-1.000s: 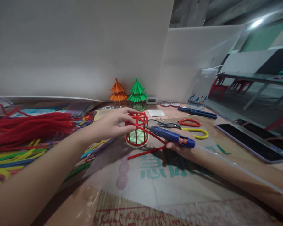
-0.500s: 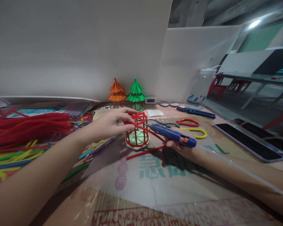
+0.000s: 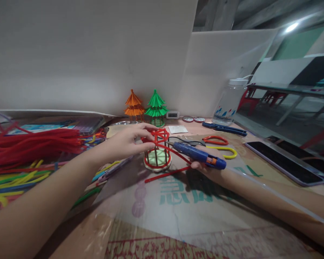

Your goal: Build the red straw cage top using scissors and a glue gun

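Observation:
My left hand (image 3: 139,140) is closed at the top of a small round pavilion frame (image 3: 156,154), its thumb and fingers on the red upper ring. The frame has dark posts, a red lower ring and a pale green base standing on the table. In my right hand (image 3: 202,165) is a blue glue gun (image 3: 199,155), its nozzle close to the upper ring; whether it touches I cannot tell. A clear glue stick (image 3: 275,194) sticks out of its back. A red pipe cleaner (image 3: 167,174) runs from the upper ring, bends near my right hand and ends in front of the base.
Red pipe cleaners (image 3: 37,147) and several coloured ones lie at left. Behind stand an orange pavilion (image 3: 134,106) and a green pavilion (image 3: 156,106). At right are scissors (image 3: 229,152), dark blue pliers-like tool (image 3: 224,129), a phone (image 3: 283,163) and a water bottle (image 3: 229,102).
Almost nothing differs. The glue gun has shifted very slightly to the right, while my left hand keeps its place on the frame.

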Demonstrator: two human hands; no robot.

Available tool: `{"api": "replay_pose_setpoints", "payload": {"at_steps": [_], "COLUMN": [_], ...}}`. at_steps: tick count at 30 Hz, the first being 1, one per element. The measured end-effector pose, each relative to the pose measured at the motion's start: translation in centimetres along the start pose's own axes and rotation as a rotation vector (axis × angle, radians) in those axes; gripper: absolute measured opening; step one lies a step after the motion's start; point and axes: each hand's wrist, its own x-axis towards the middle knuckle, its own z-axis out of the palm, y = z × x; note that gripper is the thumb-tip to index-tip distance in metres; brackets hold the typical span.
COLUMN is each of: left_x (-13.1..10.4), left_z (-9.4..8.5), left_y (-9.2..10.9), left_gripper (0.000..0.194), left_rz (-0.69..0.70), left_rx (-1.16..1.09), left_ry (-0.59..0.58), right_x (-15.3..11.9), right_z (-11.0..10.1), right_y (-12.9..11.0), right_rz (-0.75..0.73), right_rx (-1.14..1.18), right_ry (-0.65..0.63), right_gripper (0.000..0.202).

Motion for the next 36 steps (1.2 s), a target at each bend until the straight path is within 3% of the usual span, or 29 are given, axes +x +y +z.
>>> {"api": "replay_pose_setpoints", "payload": {"at_steps": [11, 36], "left_x": [0.1, 0.1], "left_z": [0.1, 0.1], "left_y": [-0.2, -0.2], "left_gripper": [0.027, 0.028], "left_rz": [0.031, 0.057], "left_rx": [0.002, 0.025], "left_ry": [0.004, -0.003], "right_x": [0.2, 0.5], "right_z": [-0.2, 0.0], "right_y": [-0.8, -1.0], "right_rz": [0.036, -0.022], "right_rx": [0.037, -0.014], "right_ry": [0.005, 0.021], "right_gripper": [0.038, 0.066]}}
